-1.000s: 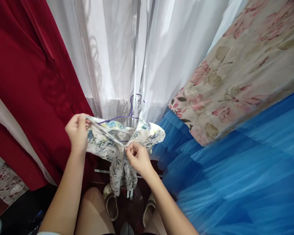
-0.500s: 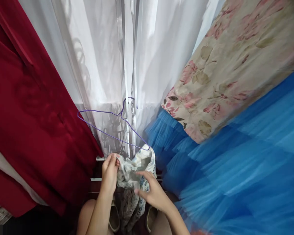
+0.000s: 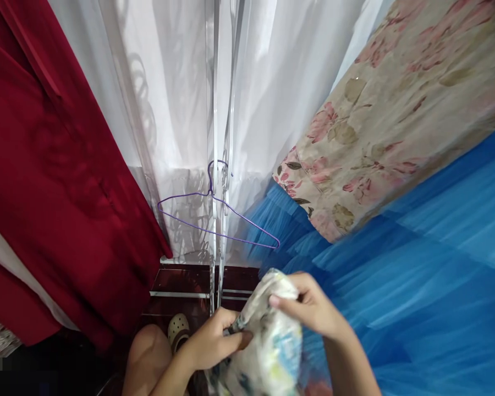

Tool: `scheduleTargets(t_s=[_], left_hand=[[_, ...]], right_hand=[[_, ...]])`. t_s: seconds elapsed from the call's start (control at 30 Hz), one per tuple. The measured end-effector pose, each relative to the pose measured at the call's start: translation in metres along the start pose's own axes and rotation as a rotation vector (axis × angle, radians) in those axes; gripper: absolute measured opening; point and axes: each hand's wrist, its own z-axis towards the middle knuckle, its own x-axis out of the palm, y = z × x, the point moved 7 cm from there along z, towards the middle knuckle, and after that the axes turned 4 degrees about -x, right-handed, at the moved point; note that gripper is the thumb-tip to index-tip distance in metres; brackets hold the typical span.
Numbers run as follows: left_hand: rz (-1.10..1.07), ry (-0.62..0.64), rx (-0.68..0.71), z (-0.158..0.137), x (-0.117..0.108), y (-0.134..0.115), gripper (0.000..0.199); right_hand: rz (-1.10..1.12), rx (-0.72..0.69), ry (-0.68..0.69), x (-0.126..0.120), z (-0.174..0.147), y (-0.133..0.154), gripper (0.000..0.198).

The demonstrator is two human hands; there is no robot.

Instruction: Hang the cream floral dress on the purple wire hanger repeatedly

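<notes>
A pale patterned garment [image 3: 278, 352] with blue and yellow patches hangs between my two hands, its lower part running out of the frame and blurred. My right hand [image 3: 313, 305] pinches its upper edge, thumb in front. Lower and to the left, my left hand [image 3: 214, 341] grips another part of the cloth with its fingers closed. Beyond them a thin purple hanger [image 3: 218, 236] hangs bare by its hook on a white metal stand [image 3: 216, 137], apart from the garment and from both hands.
Dark red cloth [image 3: 58, 192] hangs at left and white curtains [image 3: 169, 99] behind. On the right are a beige floral cloth [image 3: 375, 143] and layered blue tulle [image 3: 416, 275]. Below lie the stand's white base bar [image 3: 179, 295] and a beige clog [image 3: 177, 329] by my knee.
The garment has come off the hanger's right end and moved down and right with my hands. The hanger has swung right. My right hand, with fingers apart before, now grips the cloth.
</notes>
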Motion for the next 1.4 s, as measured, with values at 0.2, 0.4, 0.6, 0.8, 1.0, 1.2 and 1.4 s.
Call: scheduleTargets(t_s=[0.2, 0.4, 0.6, 0.8, 1.0, 1.2, 1.4], left_hand=[[0.18, -0.42, 0.127, 0.0, -0.021, -0.022, 0.021], [0.231, -0.566, 0.343, -0.009, -0.064, -0.093, 0.019], [0.205, -0.51, 0.204, -0.02, -0.135, -0.047, 0.017], [0.262, -0.438, 0.064, -0.023, -0.226, -0.006, 0.024], [0.391, -0.717, 0.196, -0.008, -0.33, -0.078, 0.016], [0.394, -0.636, 0.38, 0.04, -0.311, -0.141, 0.035], [0.483, -0.615, 0.449, 0.043, -0.275, -0.138, 0.034]], right_hand=[[-0.196, -0.153, -0.462, -0.111, 0.051, 0.04, 0.022], [0.145, -0.048, -0.209, -0.065, 0.162, 0.023, 0.032], [0.339, 0.1, 0.008, -0.028, 0.153, 0.017, 0.031], [0.361, 0.108, -0.052, -0.032, 0.149, 0.024, 0.027], [0.414, 0.096, -0.052, -0.022, 0.147, 0.033, 0.025], [0.467, 0.248, -0.01, -0.021, 0.143, 0.021, 0.022], [0.457, 0.182, -0.215, -0.044, 0.124, -0.004, 0.032]])
